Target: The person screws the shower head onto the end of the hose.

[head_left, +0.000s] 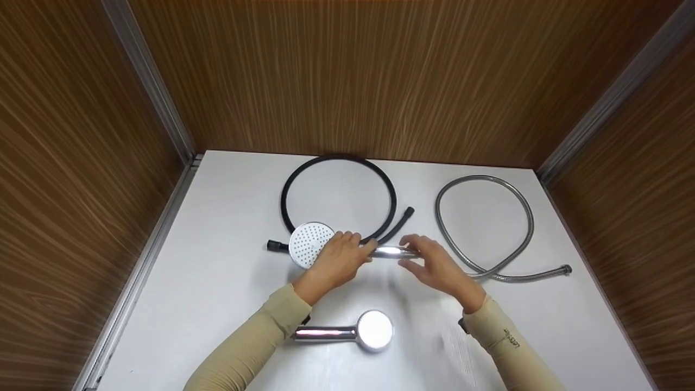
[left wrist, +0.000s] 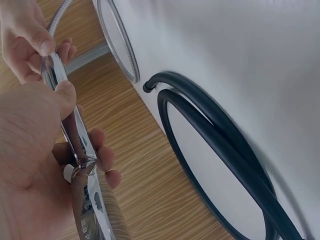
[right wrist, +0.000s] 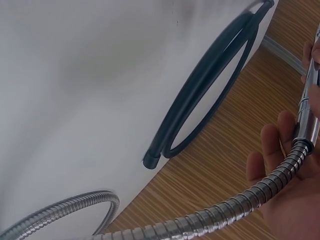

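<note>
My left hand (head_left: pixel 336 256) grips the chrome handle of a shower head (head_left: pixel 309 244), whose round white spray face with small holes points up. Seen from the left wrist, fingers and thumb wrap the shiny handle (left wrist: pixel 75 135). At the handle's other end, my right hand (head_left: pixel 434 266) holds the metal end fitting (right wrist: pixel 306 120) of a silver corrugated shower hose (right wrist: pixel 225 212) between thumb and fingers. The fitting sits in line with the handle; whether its thread is engaged cannot be seen. From there the hose loops over the table's right side.
A coiled black hose (head_left: pixel 283 201) lies behind the hands, its two ends pointing left and right. Nearer the front, a second chrome shower head (head_left: pixel 374 330) lies on the white table (head_left: pixel 217 228). Wood-grain panels (head_left: pixel 347 81) enclose the back and sides.
</note>
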The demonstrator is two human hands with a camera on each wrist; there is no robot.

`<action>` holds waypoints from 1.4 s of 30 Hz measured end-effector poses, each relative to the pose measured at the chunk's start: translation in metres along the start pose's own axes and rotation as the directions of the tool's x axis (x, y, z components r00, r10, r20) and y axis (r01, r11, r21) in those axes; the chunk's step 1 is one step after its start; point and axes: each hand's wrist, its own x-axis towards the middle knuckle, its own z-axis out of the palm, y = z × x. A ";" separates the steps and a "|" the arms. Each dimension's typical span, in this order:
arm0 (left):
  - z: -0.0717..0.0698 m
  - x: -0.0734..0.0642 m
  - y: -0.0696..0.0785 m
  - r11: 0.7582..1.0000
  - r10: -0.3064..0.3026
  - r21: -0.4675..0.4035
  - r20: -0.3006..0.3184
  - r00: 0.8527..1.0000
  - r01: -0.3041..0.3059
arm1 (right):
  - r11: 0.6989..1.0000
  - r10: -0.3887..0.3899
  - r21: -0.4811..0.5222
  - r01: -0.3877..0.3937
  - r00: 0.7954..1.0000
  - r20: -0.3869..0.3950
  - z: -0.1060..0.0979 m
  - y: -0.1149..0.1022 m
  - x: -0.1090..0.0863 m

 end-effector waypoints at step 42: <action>0.000 -0.003 0.000 1.000 0.006 -0.014 -0.007 1.000 -0.006 | 0.998 0.048 0.044 -0.049 0.998 0.033 0.002 0.000 -0.004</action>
